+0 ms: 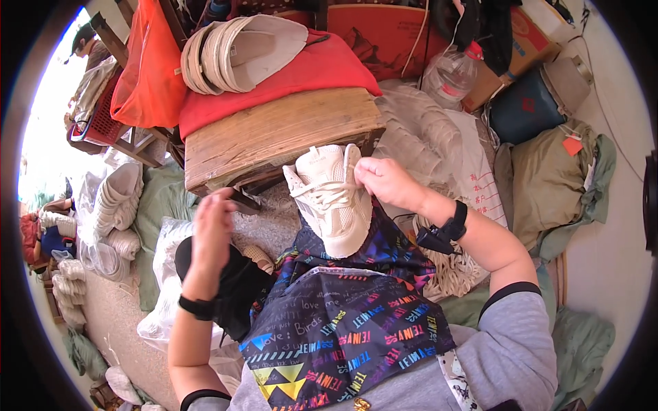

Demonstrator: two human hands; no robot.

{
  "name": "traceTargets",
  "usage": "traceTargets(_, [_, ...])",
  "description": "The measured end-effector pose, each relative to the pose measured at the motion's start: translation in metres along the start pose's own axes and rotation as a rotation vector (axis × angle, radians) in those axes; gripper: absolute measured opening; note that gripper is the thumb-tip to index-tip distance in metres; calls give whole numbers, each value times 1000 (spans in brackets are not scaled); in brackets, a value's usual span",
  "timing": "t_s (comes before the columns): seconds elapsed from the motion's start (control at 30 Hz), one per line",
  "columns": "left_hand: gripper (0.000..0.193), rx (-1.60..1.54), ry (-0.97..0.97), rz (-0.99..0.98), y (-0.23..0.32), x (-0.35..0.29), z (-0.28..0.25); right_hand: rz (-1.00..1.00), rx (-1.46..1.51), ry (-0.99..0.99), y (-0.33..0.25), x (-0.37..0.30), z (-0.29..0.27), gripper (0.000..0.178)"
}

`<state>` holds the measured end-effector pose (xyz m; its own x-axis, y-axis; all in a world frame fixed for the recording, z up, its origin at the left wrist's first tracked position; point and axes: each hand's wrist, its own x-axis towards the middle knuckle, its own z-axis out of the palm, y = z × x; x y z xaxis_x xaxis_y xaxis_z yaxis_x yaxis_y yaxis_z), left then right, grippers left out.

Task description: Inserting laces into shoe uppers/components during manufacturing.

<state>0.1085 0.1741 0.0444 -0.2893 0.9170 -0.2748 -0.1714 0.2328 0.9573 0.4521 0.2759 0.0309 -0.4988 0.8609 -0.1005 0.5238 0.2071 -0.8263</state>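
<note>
Nearest, a dark patterned apron (356,329) covers the person's lap. At left, the left hand (214,229) is raised, fingers loosely straightened, apart from the shoe. In the middle, the cream shoe (334,198) rests toe-near on the apron, before a wooden bench (274,140). The right hand (387,179) pinches its upper right edge. Further right lies a green sack (555,181).

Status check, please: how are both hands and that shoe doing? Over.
Right hand closed at cream sneaker, by its collar. Left hand raised, apart from it. Sneaker laced, toe toward the body. Wooden bench just beyond its tongue.
</note>
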Motion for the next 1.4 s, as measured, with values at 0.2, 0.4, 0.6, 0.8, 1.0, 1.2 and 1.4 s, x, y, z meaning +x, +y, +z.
traceTargets(0.2, [29,190,-174,172,-28,5,76,-19,-29,-184,-15,7,-14,28])
traceTargets(0.4, [31,229,-414,-46,-30,0,86,-81,-402,-180,-43,11,-19,25])
traceTargets(0.6, [27,274,-452,-179,-21,-2,88,-411,-896,-117,-57,14,-4,21])
traceTargets(0.8, [28,379,-491,-143,-14,3,93,-274,-913,-411,-63,18,-17,17])
traceTargets(1.0, [34,687,-503,-140,-5,21,98,-383,-1048,-459,-71,22,-26,13])
traceTargets(1.2, [26,1319,-475,488,17,19,98,-464,-1346,-383,-84,27,-27,10])
traceTargets(1.4, [28,1155,-500,995,43,19,95,-770,-833,-230,-66,37,-40,22])
